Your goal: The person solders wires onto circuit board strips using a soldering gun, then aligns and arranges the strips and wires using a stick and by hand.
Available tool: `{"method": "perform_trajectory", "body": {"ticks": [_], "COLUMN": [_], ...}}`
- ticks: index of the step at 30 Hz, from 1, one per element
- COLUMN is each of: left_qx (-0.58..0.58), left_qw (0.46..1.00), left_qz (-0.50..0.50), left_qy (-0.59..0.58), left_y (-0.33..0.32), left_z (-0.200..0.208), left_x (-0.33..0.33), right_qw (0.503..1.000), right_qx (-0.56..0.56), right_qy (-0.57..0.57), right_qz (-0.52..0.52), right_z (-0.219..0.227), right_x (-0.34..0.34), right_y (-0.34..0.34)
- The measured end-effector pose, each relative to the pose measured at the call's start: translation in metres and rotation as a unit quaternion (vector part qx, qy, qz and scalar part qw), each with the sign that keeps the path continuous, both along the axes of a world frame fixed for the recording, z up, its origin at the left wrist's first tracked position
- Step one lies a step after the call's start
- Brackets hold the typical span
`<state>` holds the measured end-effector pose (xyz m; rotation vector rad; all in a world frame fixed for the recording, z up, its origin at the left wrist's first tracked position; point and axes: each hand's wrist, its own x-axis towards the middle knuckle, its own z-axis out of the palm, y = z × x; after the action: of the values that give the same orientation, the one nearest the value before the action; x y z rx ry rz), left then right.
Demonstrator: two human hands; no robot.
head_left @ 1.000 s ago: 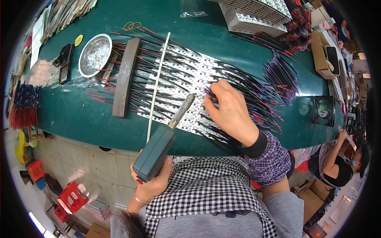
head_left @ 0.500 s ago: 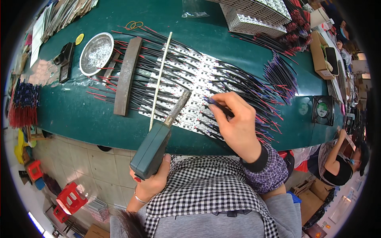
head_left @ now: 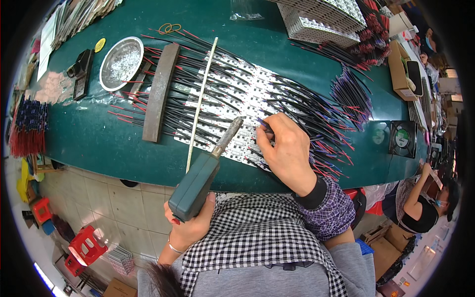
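Note:
My left hand [head_left: 194,226] is wrapped round the handle of a green soldering gun [head_left: 196,184], low at the table's near edge. Its metal tip points away and to the right, over a white panel of small circuit boards [head_left: 236,148]. Close beside the tip, my right hand [head_left: 288,151] pinches a thin wire [head_left: 263,123] at the panel; the fingers partly hide it. Black wires with red ends [head_left: 321,106] fan out from the panel to the right, and more run left. A brown metal bar [head_left: 161,94] and a thin pale stick [head_left: 202,91] lie across the left wires.
A metal bowl [head_left: 102,74] stands left of the bar, near a black stand [head_left: 83,74]. White board panels [head_left: 316,29] are stacked at the far right, with wire bundles [head_left: 350,94] nearer. A small fan [head_left: 403,138] sits at the right edge. Another person [head_left: 423,208] is beyond it.
The soldering gun has shifted slightly right and its tip is nearer my right fingers. My right hand has moved a little left and closer to me.

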<state>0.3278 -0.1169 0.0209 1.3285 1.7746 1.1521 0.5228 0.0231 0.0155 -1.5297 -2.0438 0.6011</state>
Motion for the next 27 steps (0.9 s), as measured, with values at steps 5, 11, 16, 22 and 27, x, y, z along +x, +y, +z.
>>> {"method": "perform_trajectory", "body": {"ticks": [5, 11, 16, 22, 27], "left_qx": [-0.016, -0.015, -0.014, -0.011, -0.014], "left_qw": [0.999, 0.998, 0.998, 0.997, 0.996], "left_qz": [-0.034, -0.052, -0.066, -0.077, -0.084], "left_qy": [-0.001, -0.017, -0.004, 0.001, 0.005], "left_y": [0.004, 0.009, 0.012, 0.013, 0.014], "left_z": [0.007, 0.007, 0.01, 0.012, 0.014], "left_x": [-0.002, 0.0, 0.001, 0.001, 0.001], "right_qw": [1.0, 0.999, 0.998, 0.996, 0.992], "right_qx": [0.022, 0.042, 0.046, 0.075, 0.109], "right_qy": [-0.017, -0.028, -0.043, -0.057, -0.062], "right_qz": [0.007, 0.007, 0.006, 0.006, 0.013], "right_z": [-0.003, -0.006, -0.006, -0.009, -0.01], "right_x": [-0.002, -0.004, -0.006, -0.007, -0.007], "right_y": [0.001, 0.0, -0.001, -0.003, -0.002]}}
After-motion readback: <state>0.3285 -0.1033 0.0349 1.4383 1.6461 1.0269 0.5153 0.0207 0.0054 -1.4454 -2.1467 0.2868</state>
